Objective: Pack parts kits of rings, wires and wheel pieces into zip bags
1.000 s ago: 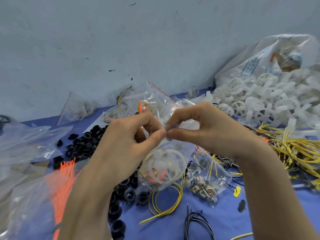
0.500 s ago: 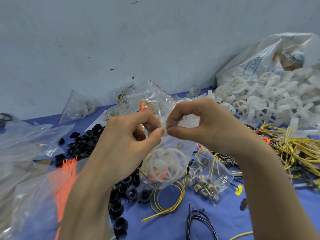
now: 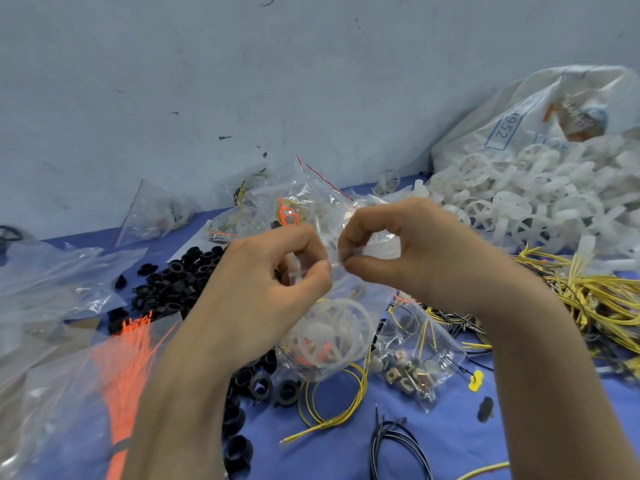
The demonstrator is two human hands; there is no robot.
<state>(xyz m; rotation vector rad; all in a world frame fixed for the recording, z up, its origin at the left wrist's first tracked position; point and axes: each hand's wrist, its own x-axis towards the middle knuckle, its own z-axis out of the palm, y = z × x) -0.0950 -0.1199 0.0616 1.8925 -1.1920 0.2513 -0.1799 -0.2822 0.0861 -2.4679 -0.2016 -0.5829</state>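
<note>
Fingers (image 3: 317,271) of the left hand (image 3: 263,292) and right hand (image 3: 429,258) pinch the top edge of the zip bag (image 3: 356,296), thumbs nearly touching. The bag hangs below them over the table (image 3: 332,455), a wheel piece (image 3: 329,337) inside.

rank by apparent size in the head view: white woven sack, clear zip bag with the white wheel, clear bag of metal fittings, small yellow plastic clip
1. white woven sack
2. clear zip bag with the white wheel and clear bag of metal fittings: near alike; the first is held up nearer the camera
3. small yellow plastic clip
</note>
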